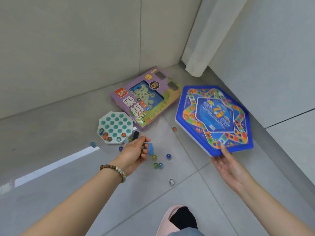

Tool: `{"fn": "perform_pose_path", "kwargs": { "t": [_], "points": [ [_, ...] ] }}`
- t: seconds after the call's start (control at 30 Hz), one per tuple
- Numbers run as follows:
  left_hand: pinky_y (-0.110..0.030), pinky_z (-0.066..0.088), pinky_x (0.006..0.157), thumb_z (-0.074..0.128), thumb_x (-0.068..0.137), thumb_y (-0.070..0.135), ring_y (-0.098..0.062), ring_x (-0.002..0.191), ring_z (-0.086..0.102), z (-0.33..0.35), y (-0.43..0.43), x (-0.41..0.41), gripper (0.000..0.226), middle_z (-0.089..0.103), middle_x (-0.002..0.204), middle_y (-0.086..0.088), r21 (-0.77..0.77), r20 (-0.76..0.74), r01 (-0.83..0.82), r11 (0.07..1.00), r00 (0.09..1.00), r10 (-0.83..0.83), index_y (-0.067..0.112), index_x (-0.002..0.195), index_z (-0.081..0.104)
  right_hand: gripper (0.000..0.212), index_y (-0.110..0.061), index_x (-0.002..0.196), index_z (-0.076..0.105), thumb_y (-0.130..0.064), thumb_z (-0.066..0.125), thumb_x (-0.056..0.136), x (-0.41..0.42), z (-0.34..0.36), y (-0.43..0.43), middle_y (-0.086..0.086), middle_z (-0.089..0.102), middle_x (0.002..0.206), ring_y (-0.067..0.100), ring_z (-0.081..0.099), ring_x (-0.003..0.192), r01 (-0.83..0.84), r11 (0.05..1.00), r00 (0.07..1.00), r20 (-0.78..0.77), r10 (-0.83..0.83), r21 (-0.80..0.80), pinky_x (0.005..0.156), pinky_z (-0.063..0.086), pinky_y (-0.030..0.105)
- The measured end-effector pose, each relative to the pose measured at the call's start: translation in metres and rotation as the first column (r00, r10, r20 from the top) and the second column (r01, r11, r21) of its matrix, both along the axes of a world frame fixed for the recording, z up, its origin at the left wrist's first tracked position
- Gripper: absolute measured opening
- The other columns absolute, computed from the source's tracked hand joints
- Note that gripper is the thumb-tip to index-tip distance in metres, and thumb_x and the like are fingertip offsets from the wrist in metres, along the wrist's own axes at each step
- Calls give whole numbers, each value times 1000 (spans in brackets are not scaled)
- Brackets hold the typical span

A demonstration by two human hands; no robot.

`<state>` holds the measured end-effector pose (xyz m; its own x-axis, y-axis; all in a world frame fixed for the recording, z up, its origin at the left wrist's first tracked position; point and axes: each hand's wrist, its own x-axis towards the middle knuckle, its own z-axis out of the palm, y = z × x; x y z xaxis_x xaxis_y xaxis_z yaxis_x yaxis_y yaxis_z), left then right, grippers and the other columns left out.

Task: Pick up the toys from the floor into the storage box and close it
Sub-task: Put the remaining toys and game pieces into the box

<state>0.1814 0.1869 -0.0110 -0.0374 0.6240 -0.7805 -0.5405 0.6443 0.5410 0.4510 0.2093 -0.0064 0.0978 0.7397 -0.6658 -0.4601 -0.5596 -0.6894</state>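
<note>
My right hand (226, 160) pinched the edge of the flat, six-sided blue board (214, 116), thumb on top, just right of the purple card box (144, 97). My left hand (136, 155) was curled below the box; I could not tell if it held anything. Round glass marbles (168, 156) lay below the box too.
</note>
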Motion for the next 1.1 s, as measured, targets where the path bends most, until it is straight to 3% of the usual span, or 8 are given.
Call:
{"fn": "perform_pose_path", "kwargs": {
  "t": [0.27,0.53,0.63,0.77,0.83,0.93,1.03,1.1],
  "points": [
    [-11,35,35,44,98,31,-5,43,38,-8,-6,29,27,43,64,2,-14,9,46,999,999,-46,14,80,54,17,-21,109,56,-16,50,93,73,-19,-77,-3,75,88,9,72,76,1,986,995,95,15,-165,63,59,24],
    [-10,39,36,45,97,30,-1,35,41,-16,-9,69,27,47,59,3,-41,8,55,998,998,-55,14,77,53,21,-18,111,57,-18,55,91,75,-45,-71,3,72,102,12,71,86,17,985,1000,7,-16,-169,68,59,25],
    [-11,41,37,45,97,30,-2,36,43,-19,-9,76,28,47,65,1,-43,-7,80,996,997,-80,13,77,55,18,-14,105,59,-22,58,89,89,-40,-77,4,73,96,16,72,83,-74,973,983,151,109,-220,67,60,27],
    [-14,48,41,42,99,28,-7,47,53,-16,-7,68,28,52,70,-3,-40,-32,30,999,999,-32,11,81,55,44,0,81,63,-44,65,81,89,-25,-71,15,71,70,26,70,62,-289,851,665,547,509,-439,58,57,30],
    [-16,52,43,41,99,29,-11,57,57,-14,-8,56,30,56,74,-5,-51,-39,-23,998,999,21,10,82,56,49,1,66,59,-46,66,80,74,-17,-61,12,66,58,19,63,48,-336,849,501,686,528,-408,49,53,26],
    [-19,54,46,38,100,29,-12,58,62,-13,-18,36,34,60,78,-6,-64,-21,-83,994,996,82,8,83,59,32,-5,73,60,-33,73,78,31,-13,-52,6,65,66,15,62,56,-538,807,523,654,546,-244,51,52,26],
    [-19,56,49,38,100,29,-11,57,63,-14,-32,24,34,62,79,-7,-77,12,-87,993,996,88,7,85,59,28,-18,89,64,-30,80,70,0,-30,-65,-3,63,87,13,62,82,-685,659,390,608,692,-311,68,56,32],
    [-19,56,50,39,100,29,-12,59,64,-15,-40,19,34,63,79,-6,-88,25,-75,993,997,78,6,87,60,29,-19,88,62,-24,82,68,-7,-41,-79,-7,60,88,11,60,82,-653,701,413,641,647,-287,75,55,28]
  ]
}}
